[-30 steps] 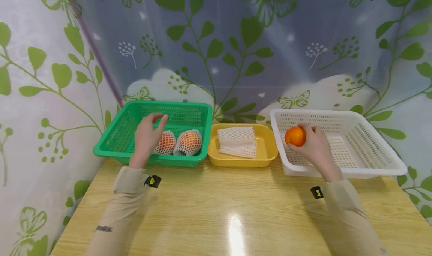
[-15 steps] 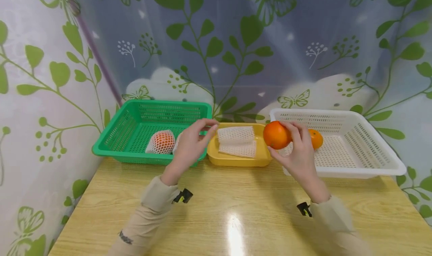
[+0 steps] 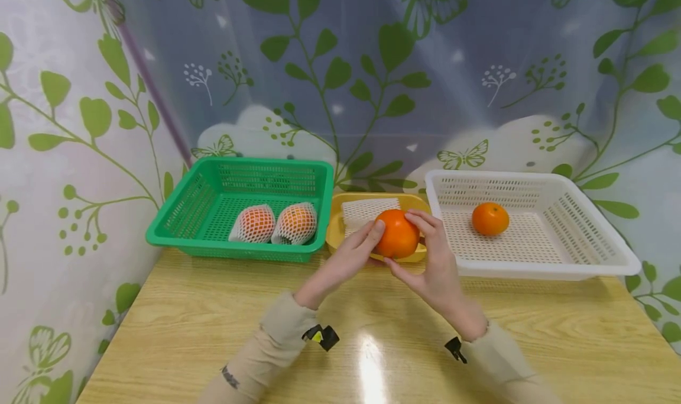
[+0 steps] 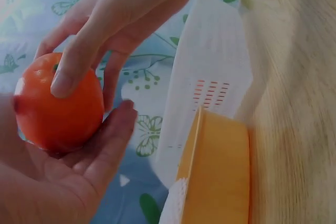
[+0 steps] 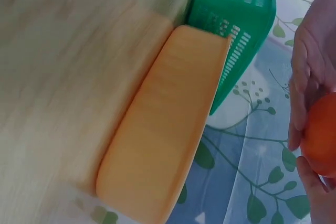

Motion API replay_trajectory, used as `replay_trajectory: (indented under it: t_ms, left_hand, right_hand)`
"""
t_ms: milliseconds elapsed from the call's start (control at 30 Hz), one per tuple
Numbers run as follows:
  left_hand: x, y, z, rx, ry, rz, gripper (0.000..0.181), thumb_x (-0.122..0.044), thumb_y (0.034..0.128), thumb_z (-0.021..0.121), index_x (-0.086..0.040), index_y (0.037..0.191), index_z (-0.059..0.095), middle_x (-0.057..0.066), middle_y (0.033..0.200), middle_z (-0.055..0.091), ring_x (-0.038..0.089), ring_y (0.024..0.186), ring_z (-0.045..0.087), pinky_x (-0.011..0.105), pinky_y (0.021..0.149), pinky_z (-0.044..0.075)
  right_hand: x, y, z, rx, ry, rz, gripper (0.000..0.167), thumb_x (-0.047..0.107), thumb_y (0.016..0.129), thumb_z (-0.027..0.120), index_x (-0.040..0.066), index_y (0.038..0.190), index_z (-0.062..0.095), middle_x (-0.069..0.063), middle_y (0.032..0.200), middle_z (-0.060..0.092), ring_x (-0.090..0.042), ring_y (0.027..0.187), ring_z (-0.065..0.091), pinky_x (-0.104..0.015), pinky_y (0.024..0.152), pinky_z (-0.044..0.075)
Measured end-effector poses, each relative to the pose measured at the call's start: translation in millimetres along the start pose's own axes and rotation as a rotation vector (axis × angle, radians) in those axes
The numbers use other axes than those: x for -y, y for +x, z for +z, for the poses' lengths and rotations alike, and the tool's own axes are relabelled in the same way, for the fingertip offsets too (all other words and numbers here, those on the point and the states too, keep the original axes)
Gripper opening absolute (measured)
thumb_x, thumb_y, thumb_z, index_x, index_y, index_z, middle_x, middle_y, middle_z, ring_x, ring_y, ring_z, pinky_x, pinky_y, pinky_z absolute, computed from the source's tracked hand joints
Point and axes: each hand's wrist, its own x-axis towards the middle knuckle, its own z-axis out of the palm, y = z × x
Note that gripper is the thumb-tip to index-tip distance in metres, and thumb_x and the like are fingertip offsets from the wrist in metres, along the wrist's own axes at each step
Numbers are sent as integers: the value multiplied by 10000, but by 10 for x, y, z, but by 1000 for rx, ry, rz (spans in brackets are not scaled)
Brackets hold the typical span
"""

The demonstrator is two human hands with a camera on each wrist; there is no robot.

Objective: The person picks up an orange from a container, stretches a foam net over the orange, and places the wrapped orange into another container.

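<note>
An orange (image 3: 397,233) is between my two hands, above the yellow tray (image 3: 334,241). My left hand (image 3: 343,265) holds its left side, thumb against the peel and fingers underneath, as the left wrist view shows. From the right, my right hand (image 3: 433,271) grips the same orange, fingers on top and thumb low. Two white foam net sleeves lie in the tray; one sleeve (image 3: 367,207) shows behind the orange, the other is mostly covered. At the edge of the right wrist view the orange (image 5: 321,135) is partly cut off.
A green basket (image 3: 234,251) on the left contains two netted fruits (image 3: 254,224). The white basket (image 3: 553,269) on the right contains another orange fruit (image 3: 490,219). All the containers stand on a wooden table (image 3: 266,356) against a leaf-patterned curtain (image 3: 340,84).
My right hand has lifted the orange out of the white basket and carried it left over the yellow tray. My left hand has moved right from the green basket and taken hold of the orange.
</note>
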Motion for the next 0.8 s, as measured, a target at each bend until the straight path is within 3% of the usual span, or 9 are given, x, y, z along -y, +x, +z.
replay_trajectory:
  t_ms: [167,333,433,567,667,800]
  left_hand:
    - [4,-18,17,-41,-40,33,606,-463,1072,451,-17,1478,402,203,1406,511,304,1178,606,395,916,583]
    - [-15,-39,-3,-109,3,55,578,-397,1048,549,-44,1484,407,198,1422,504,333,1189,620,430,917,582]
    - [-8,-62,-18,-133,74,71,592,-327,1003,650,-90,1491,413,164,1411,520,321,1135,643,400,892,592]
    - [40,-98,-21,-122,126,133,689,-160,915,767,-121,1489,388,118,1419,493,296,1144,630,359,902,584]
    - [87,-134,-13,-123,158,188,762,-79,843,824,-107,1456,373,108,1419,464,291,1178,615,363,926,574]
    - [163,-195,-2,-135,290,229,809,-73,789,864,-106,1445,392,96,1446,441,267,1248,552,378,988,539]
  right_hand:
    - [26,-9,36,22,41,0,719,442,936,692,-32,1426,464,-247,1426,456,-345,1205,562,-136,984,467]
    - [35,2,28,31,188,28,635,440,1021,581,-55,1403,473,-246,1438,457,-302,1300,503,-205,1053,457]
    - [47,-2,7,32,271,88,559,389,1056,529,-52,1398,482,-230,1422,481,-259,1319,490,-224,1059,461]
    - [77,-24,-26,85,308,228,472,198,1037,599,14,1450,465,-171,1435,500,-274,1276,533,-216,1024,484]
    - [90,-56,-37,172,312,342,566,69,983,654,91,1504,432,-121,1473,494,-304,1242,560,-218,977,511]
    - [97,-104,-33,289,282,413,664,72,927,734,145,1516,437,-78,1498,483,-269,1236,562,-310,934,561]
